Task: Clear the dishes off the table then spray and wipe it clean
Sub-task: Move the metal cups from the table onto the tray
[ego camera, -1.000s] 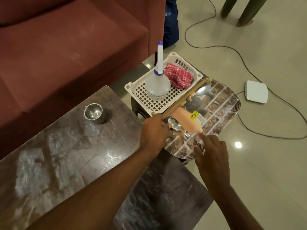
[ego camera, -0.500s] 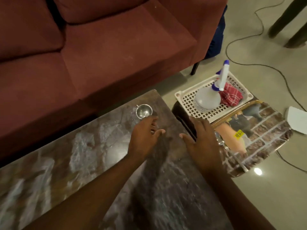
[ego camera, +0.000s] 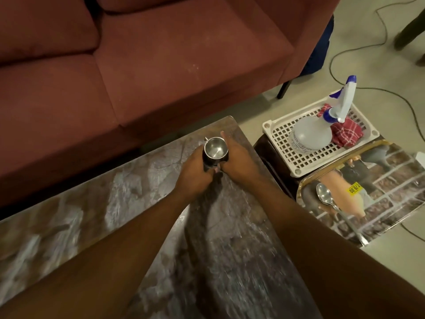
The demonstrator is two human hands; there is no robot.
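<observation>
Cup [ego camera: 215,149] between left hand [ego camera: 195,173], right hand [ego camera: 239,161]

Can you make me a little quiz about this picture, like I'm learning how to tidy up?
1. Which thing do the left hand and the right hand hold between them?
A) a blue glass plate
B) a small shiny steel cup
C) a wooden bowl
2. True or false: the red checked cloth lies in the white plastic basket.
3. Fill the gap: the steel spoon rests on the mirrored ____.

Key: 1 B; 2 true; 3 tray.
</observation>
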